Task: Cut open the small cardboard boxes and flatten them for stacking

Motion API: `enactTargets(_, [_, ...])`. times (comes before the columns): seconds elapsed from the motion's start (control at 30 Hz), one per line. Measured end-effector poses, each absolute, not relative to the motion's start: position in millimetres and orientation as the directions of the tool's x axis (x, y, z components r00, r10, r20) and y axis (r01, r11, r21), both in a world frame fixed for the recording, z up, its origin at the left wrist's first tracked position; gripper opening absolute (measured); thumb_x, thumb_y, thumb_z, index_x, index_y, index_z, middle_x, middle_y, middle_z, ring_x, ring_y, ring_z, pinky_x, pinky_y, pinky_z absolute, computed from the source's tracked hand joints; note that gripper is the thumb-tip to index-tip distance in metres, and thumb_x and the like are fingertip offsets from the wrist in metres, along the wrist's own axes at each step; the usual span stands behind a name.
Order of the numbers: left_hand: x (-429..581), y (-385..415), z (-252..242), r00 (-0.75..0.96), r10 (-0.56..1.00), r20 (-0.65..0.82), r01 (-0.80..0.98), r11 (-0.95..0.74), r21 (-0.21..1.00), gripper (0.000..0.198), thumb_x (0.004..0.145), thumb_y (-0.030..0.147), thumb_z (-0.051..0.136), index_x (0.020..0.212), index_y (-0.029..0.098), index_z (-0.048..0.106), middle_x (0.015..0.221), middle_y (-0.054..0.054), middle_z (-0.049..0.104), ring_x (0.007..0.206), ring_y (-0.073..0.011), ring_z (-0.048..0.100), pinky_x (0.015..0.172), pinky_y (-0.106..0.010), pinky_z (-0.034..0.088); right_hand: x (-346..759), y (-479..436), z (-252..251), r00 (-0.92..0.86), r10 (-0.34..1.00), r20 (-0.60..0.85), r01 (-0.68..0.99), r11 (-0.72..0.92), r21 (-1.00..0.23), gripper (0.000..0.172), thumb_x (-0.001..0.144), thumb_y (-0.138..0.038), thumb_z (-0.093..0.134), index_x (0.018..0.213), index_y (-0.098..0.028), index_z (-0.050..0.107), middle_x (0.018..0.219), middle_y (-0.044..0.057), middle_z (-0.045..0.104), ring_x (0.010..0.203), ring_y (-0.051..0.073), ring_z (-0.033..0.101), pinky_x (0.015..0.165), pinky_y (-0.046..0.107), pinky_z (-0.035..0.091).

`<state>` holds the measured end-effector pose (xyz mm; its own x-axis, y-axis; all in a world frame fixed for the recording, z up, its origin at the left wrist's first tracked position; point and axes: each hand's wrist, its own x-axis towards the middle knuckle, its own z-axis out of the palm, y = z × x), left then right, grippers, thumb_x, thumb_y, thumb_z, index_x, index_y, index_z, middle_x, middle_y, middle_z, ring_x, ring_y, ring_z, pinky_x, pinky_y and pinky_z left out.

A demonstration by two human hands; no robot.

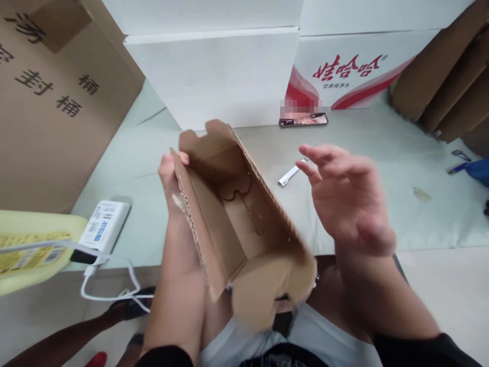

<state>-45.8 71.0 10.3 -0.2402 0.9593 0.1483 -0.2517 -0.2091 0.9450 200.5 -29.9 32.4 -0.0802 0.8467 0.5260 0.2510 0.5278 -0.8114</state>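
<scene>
A small brown corrugated cardboard box (237, 219) is held open in front of me, its inside showing and its flaps standing up. My left hand (173, 204) grips the box's left wall, thumb over the top edge. My right hand (344, 199) hovers just right of the box with fingers spread, holding nothing; it is slightly blurred.
A white power bank (105, 224) with a white cable (110, 285) lies at the left beside a yellow container (34, 250). A small white stick (290, 173) and a dark flat pack (303, 120) lie on the pale green surface (401, 168). Large brown and white cartons (217, 71) stand behind.
</scene>
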Motion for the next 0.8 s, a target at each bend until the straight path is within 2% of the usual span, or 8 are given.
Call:
enactTargets(0.1, [-49.1, 68.2, 13.2, -0.407, 0.896, 0.178, -0.311, -0.319, 0.895, 0.043, 0.083, 0.059, 0.063, 0.069, 0.023, 0.045, 0.070, 0.001, 0.044, 0.077, -0.0193, 0.051, 0.076, -0.035, 0.042, 202.5, -38.8, 45.7, -0.242, 0.798, 0.553, 0.337, 0.603, -0.723, 0.060, 0.086, -0.084, 0.049, 0.111, -0.032, 0.066, 0.134, 0.009, 0.061, 0.147, 0.037, 0.044, 0.126, 0.064, 0.033])
enactTargets(0.23, [-51.7, 65.1, 11.6, -0.339, 0.918, 0.205, -0.361, -0.328, 0.873, 0.043, 0.081, 0.054, 0.069, 0.068, 0.022, 0.044, 0.070, 0.001, 0.043, 0.078, -0.0185, 0.051, 0.078, -0.036, 0.043, 196.6, -32.3, 44.4, -0.376, 0.733, 0.567, 0.427, 0.680, -0.596, 0.035, 0.094, -0.061, 0.061, 0.102, -0.029, 0.072, 0.140, 0.006, 0.060, 0.145, 0.032, 0.047, 0.128, 0.059, 0.032])
enactTargets(0.37, [-51.7, 65.6, 8.6, -0.337, 0.915, 0.220, -0.346, -0.338, 0.875, 0.043, 0.076, 0.058, 0.074, 0.067, 0.022, 0.052, 0.065, 0.001, 0.038, 0.073, -0.0178, 0.046, 0.073, -0.034, 0.040, 191.4, -20.8, 31.8, -0.289, 0.763, 0.578, 0.536, 0.629, -0.563, 0.028, 0.095, -0.053, 0.064, 0.105, -0.028, 0.072, 0.140, 0.008, 0.060, 0.144, 0.034, 0.048, 0.123, 0.059, 0.040])
enactTargets(0.47, [-50.7, 66.1, 6.9, -0.309, 0.901, 0.305, -0.315, -0.399, 0.861, 0.038, 0.078, 0.056, 0.076, 0.072, 0.023, 0.058, 0.068, 0.000, 0.043, 0.071, -0.0162, 0.045, 0.070, -0.032, 0.037, 187.3, -17.0, 23.2, -0.171, 0.793, 0.585, 0.606, 0.553, -0.572, 0.024, 0.095, -0.041, 0.066, 0.115, -0.028, 0.069, 0.141, 0.011, 0.055, 0.139, 0.033, 0.052, 0.117, 0.057, 0.047])
enactTargets(0.57, [-49.9, 66.2, 5.5, -0.287, 0.873, 0.395, -0.246, -0.466, 0.850, 0.035, 0.077, 0.055, 0.078, 0.080, 0.024, 0.061, 0.072, 0.001, 0.044, 0.069, -0.0151, 0.041, 0.068, -0.032, 0.032, 183.3, -14.7, 15.7, -0.111, 0.763, 0.637, 0.580, 0.570, -0.582, 0.042, 0.093, -0.030, 0.067, 0.134, -0.030, 0.058, 0.140, 0.012, 0.055, 0.134, 0.031, 0.056, 0.113, 0.055, 0.051])
enactTargets(0.67, [-49.9, 67.3, 3.9, -0.277, 0.864, 0.421, -0.172, -0.475, 0.863, 0.036, 0.076, 0.057, 0.077, 0.086, 0.026, 0.062, 0.068, 0.002, 0.037, 0.066, -0.0160, 0.036, 0.068, -0.033, 0.028, 180.7, -12.5, 9.3, -0.100, 0.736, 0.670, 0.510, 0.616, -0.600, 0.058, 0.093, -0.026, 0.066, 0.146, -0.033, 0.045, 0.137, 0.010, 0.060, 0.128, 0.028, 0.060, 0.109, 0.051, 0.054])
enactTargets(0.7, [-50.1, 68.3, 3.1, -0.281, 0.863, 0.420, -0.160, -0.474, 0.866, 0.036, 0.075, 0.057, 0.077, 0.087, 0.027, 0.062, 0.067, 0.003, 0.036, 0.065, -0.0161, 0.035, 0.068, -0.033, 0.027, 180.1, -11.9, 7.6, -0.081, 0.738, 0.670, 0.499, 0.612, -0.614, 0.056, 0.094, -0.025, 0.064, 0.146, -0.033, 0.044, 0.137, 0.009, 0.062, 0.126, 0.027, 0.061, 0.108, 0.050, 0.055])
enactTargets(0.8, [-51.3, 72.5, 0.0, -0.329, 0.829, 0.451, -0.168, -0.522, 0.836, 0.040, 0.070, 0.056, 0.080, 0.086, 0.025, 0.063, 0.068, 0.003, 0.039, 0.065, -0.0152, 0.036, 0.067, -0.031, 0.028, 178.8, -10.9, 4.2, 0.054, 0.749, 0.660, 0.542, 0.533, -0.650, 0.036, 0.101, -0.020, 0.050, 0.135, -0.029, 0.055, 0.126, 0.006, 0.069, 0.115, 0.023, 0.068, 0.101, 0.042, 0.059])
